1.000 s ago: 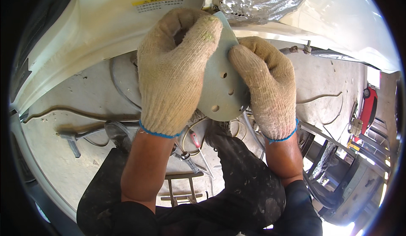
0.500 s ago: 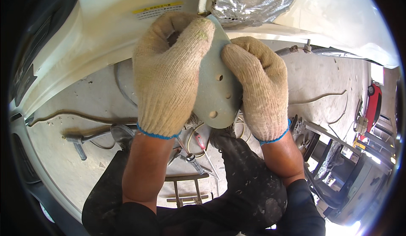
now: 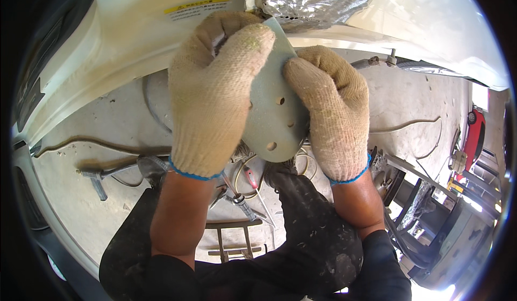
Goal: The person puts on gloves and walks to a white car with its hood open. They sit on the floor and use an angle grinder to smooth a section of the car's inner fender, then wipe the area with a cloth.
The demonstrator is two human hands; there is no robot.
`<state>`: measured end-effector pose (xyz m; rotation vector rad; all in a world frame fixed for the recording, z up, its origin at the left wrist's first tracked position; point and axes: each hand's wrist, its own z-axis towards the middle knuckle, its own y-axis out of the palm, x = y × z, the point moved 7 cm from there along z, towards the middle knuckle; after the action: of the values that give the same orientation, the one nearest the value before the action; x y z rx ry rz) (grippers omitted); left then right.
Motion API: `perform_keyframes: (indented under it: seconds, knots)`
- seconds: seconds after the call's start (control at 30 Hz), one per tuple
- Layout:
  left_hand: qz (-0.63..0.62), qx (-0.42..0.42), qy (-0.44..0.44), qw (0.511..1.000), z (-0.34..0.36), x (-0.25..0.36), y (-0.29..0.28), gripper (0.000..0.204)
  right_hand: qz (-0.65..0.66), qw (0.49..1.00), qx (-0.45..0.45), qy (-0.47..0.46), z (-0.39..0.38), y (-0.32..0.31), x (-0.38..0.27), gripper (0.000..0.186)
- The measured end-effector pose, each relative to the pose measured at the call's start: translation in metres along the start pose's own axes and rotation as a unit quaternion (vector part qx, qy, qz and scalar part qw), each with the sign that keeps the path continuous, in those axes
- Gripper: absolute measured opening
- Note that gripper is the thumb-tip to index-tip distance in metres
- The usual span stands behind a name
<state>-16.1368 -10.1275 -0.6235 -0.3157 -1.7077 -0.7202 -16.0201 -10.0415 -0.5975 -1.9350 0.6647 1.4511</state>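
Note:
A grey sanding disc (image 3: pixel 272 120) with several round holes is held up between my gloved hands in front of a white car body (image 3: pixel 126 37). It has a rounded lower end and a straight slanting edge at upper right, as if folded. My left hand (image 3: pixel 212 96) is closed on its upper left side, thumb lying over the face. My right hand (image 3: pixel 336 107) pinches the right edge with thumb and bent fingers. Both knitted gloves are beige with blue cuffs. The fingers behind the disc are hidden.
Silver foil-like material (image 3: pixel 320 2) covers an opening in the car body. On the concrete floor lie a red-handled screwdriver (image 3: pixel 250 177), a metal cylindrical tool (image 3: pixel 245 206), a hose (image 3: pixel 81 144) and a slatted frame (image 3: pixel 231 239). Car parts (image 3: pixel 425 215) are heaped at right, near a red car (image 3: pixel 474 136).
The left thumb and disc's upper edge have shifted slightly, and the disc looks a little more tilted. Both hands keep their grip; the view has moved slightly.

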Motion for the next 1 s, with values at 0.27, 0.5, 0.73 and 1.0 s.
perform_keyframes:
  seconds: [0.27,0.5,0.73,1.0]
  knots:
    - [0.001,-0.024,-0.007,1.0,0.004,-0.004,-0.002,0.014,-0.088,0.993,-0.044,-0.065,0.007,0.007,-0.001,0.023]
    - [-0.005,-0.023,0.035,0.999,0.009,0.002,-0.001,0.016,-0.048,0.996,-0.035,-0.069,0.015,0.01,-0.008,0.026]
    - [-0.006,0.01,-0.011,1.0,0.011,-0.003,-0.008,0.02,-0.041,0.995,-0.022,-0.087,0.017,0.012,-0.008,0.027]
    - [-0.021,0.023,-0.01,0.999,0.016,0.0,-0.004,0.021,-0.024,0.996,-0.003,-0.091,0.022,0.015,-0.013,0.027]
